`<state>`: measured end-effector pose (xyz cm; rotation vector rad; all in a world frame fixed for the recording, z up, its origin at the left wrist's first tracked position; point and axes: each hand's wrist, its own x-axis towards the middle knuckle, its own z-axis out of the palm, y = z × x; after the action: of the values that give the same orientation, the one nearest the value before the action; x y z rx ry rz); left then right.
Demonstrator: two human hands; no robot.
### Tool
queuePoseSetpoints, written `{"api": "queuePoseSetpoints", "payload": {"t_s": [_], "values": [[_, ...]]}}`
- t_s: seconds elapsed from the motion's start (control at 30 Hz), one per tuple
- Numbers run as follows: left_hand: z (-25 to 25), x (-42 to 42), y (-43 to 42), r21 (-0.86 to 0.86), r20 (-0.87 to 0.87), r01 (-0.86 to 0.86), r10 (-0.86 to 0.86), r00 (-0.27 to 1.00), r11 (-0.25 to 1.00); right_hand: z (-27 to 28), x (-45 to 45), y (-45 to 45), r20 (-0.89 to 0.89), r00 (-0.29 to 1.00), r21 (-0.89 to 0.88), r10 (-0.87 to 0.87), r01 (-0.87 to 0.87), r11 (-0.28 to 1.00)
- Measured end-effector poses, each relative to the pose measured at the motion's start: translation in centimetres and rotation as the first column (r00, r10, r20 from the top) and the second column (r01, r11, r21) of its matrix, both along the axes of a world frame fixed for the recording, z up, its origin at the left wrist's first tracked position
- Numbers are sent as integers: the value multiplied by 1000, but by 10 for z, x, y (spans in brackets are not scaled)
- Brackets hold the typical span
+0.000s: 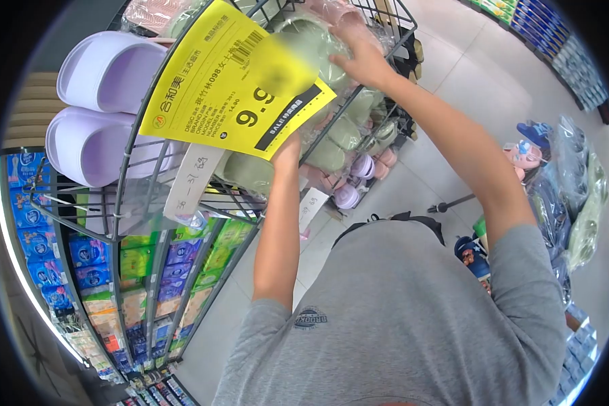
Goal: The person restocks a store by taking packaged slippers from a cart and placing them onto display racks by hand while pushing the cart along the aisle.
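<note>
My right hand (pixel 362 55) lies on plastic-wrapped slippers at the top of the wire rack, thumb apart from the fingers. Pink wrapped slippers (pixel 338 12) are by its fingertips, and green wrapped slippers (pixel 318 44) are beside its thumb. My left hand (pixel 289 150) reaches up behind a yellow price sign (pixel 203 88), which hides its fingers and anything in them. Just left of that wrist are more green slippers (pixel 247 169). Two lilac slippers (pixel 81 145) hang on the rack's left side.
The wire rack (pixel 118 196) holds a white size card (pixel 189 179). Shelves of coloured packets (pixel 88 254) stand at the lower left. Bagged slippers (pixel 575 183) are at the right, near a dark pole (pixel 443 207) above the tiled floor (pixel 419 162).
</note>
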<state>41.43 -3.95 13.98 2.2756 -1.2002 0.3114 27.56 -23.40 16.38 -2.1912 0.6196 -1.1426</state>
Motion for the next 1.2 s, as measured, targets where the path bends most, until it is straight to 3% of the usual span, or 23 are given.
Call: {"api": "queuePoseSetpoints", "payload": {"t_s": [0.03, 0.1, 0.13, 0.17, 0.2, 0.27, 0.3, 0.4, 0.5, 0.53, 0.57, 0.63, 0.67, 0.73, 0.8, 0.83, 0.87, 0.9, 0.93, 1.0, 1.07, 1.13, 1.2], "values": [[-1, -3, 3, 17, 26, -12, 11, 1000, 1000, -5, -5, 5, -7, 1000, -54, -28, 28, 998], [-1, -7, 4, -10, -164, -34, 32, 986, 999, -2, -18, 16, -119, 992, -5, -42, 42, 999], [-1, -11, 5, -29, -352, -71, 56, 934, 997, 2, -24, 21, -232, 972, 44, -40, 52, 998], [-1, -15, 5, -39, -526, -109, 72, 848, 993, -7, -20, 17, -212, 972, -76, -102, 88, 993], [-1, -17, 5, -39, -524, -94, 60, 850, 995, -10, -20, 17, -210, 971, -75, -116, 102, 992], [2, -23, 3, -83, -454, -1, -37, 890, 997, -14, -23, 17, -287, 915, -323, -283, 186, 928], [2, -30, 2, -235, -514, 3, -127, 849, 972, -17, -27, 17, -360, 874, -351, -326, 197, 916], [-6, -25, 5, -205, -574, 3, -122, 810, 979, -28, -35, 18, -354, 859, -365, -369, 236, 901], [-16, -4, 9, -42, -485, 57, -70, 872, 998, -39, -44, 30, -220, 900, -339, -375, 290, 895], [-4, -6, 11, 182, -236, 86, -41, 971, 980, -29, -57, 38, -346, 896, -249, -278, 198, 948], [0, -13, 12, 96, -337, 116, -78, 938, 989, -23, -72, 49, -288, 932, -178, -219, 172, 969], [-15, -1, 8, 52, -311, 66, -47, 949, 996, -37, -94, 72, -306, 918, -230, -252, 186, 955], [14, -32, 11, 120, -204, -4, 29, 978, 993, -39, -110, 85, -330, 922, -173, -204, 154, 973], [-12, -13, 17, -263, -90, 121, -149, 985, 957, -36, -159, 115, -312, 949, 42, -31, 46, 998], [-1, -54, 21, -414, 77, 77, -49, 996, 907, -47, -216, 134, -242, 970, 140, 14, 21, 990], [4, -75, 24, -404, 59, 108, -92, 994, 908, -40, -253, 141, -311, 950, 250, 23, 58, 966], [8, -96, 29, -367, 164, 194, -142, 976, 910, -33, -291, 150, -372, 927, 359, 44, 99, 928], [6, -118, 31, -324, 267, 273, -189, 945, 906, -39, -328, 159, -300, 952, 371, -57, 172, 912], [-1, -140, 29, -315, 254, 297, -221, 942, 902, -44, -366, 167, -225, 961, 384, -160, 238, 892], [-12, -185, 22, -270, 176, 575, -548, 818, 772, -24, -438, 182, -275, 891, 456, -361, 452, 767], [-25, -244, 12, -208, -79, 660, -685, 724, 722, -21, -500, 197, -259, 731, 415, -631, 674, 611], [-43, -299, -7, -289, -363, 729, -775, 517, 621, -23, -557, 212, -227, 561, 442, -796, 788, 429], [-29, -365, -24, -264, -353, 857, -871, 341, 442, -38, -604, 222, -76, 435, 468, -897, 810, 353]]}}
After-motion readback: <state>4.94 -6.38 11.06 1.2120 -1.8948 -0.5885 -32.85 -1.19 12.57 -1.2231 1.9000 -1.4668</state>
